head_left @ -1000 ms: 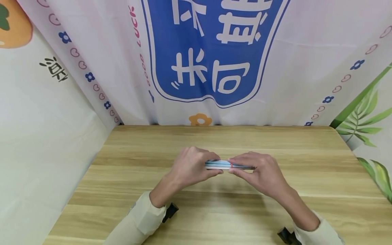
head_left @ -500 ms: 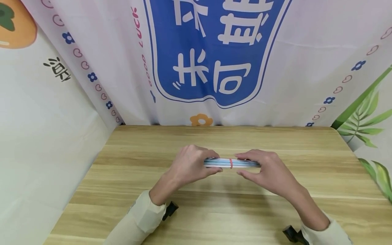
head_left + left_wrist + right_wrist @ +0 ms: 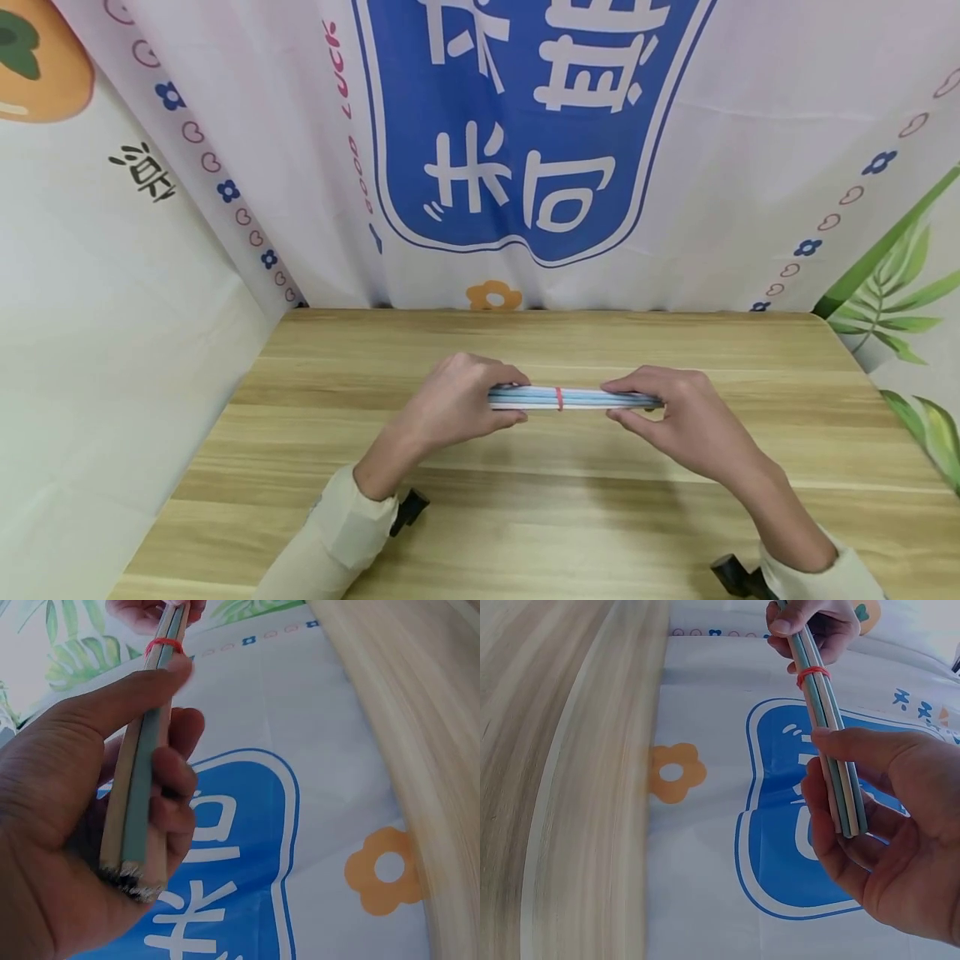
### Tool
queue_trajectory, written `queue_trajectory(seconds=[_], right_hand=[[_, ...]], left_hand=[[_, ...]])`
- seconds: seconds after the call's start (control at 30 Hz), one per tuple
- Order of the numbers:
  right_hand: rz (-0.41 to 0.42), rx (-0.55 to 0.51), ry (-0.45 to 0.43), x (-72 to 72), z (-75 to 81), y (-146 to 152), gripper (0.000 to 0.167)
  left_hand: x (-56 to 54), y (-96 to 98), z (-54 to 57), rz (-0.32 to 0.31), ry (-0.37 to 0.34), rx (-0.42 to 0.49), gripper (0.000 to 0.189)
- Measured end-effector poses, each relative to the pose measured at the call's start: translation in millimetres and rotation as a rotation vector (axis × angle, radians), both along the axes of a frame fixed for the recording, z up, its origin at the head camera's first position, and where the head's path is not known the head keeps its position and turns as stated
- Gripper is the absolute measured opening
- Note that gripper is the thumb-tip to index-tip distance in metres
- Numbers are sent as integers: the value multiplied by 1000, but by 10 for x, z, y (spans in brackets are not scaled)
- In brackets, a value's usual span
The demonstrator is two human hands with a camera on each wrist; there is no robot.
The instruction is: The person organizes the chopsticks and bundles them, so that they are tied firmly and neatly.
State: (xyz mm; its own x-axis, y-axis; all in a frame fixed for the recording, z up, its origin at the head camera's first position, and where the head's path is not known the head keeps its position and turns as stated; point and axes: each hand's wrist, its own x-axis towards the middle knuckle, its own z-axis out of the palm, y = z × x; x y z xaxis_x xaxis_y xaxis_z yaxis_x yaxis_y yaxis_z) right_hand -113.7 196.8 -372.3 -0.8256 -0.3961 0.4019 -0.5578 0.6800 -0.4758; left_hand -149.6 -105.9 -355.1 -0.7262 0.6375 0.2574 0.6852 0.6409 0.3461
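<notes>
A bundle of slim pastel pencils (image 3: 585,398), light blue, white and pinkish, is held level above the wooden table. A red rubber band (image 3: 558,399) wraps the bundle near its middle. My left hand (image 3: 456,400) grips the left end, thumb along one side and fingers curled round the other; the pencils' rough ends show by the palm in the left wrist view. At the opposite end, my right hand (image 3: 690,421) holds the bundle between thumb and fingers. The right wrist view shows the flat pencil ends (image 3: 851,831) just inside that palm.
The wooden table (image 3: 510,533) spreads under both hands. Behind it hangs a white cloth (image 3: 697,208) with a large blue printed sign and an orange flower. More printed cloth with green leaves (image 3: 892,275) borders the right side. A black wrist mount (image 3: 411,510) sits under the left sleeve.
My right hand has loosened from around the red band and slid right to the bundle's end, uncovering the band. The left hand has shifted slightly left with the pencils.
</notes>
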Motion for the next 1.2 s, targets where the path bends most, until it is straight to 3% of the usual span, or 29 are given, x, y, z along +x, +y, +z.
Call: queue_trajectory(seconds=[0.2, 0.5, 0.8, 1.2], right_hand=[[9, -17, -17, -11, -5, 22, 28], [-2, -52, -45, -26, -103, 120, 27], [-11, -24, -10, -46, -189, 212, 28], [-5, -3, -73, -153, -347, 280, 22]], left_hand=[[-26, -75, 22, 8, -24, -45, 32], [-64, -160, -35, 33, 25, -49, 31], [-72, -215, -125, -15, 38, 9, 21], [-190, -207, -336, -48, -119, -39, 32]])
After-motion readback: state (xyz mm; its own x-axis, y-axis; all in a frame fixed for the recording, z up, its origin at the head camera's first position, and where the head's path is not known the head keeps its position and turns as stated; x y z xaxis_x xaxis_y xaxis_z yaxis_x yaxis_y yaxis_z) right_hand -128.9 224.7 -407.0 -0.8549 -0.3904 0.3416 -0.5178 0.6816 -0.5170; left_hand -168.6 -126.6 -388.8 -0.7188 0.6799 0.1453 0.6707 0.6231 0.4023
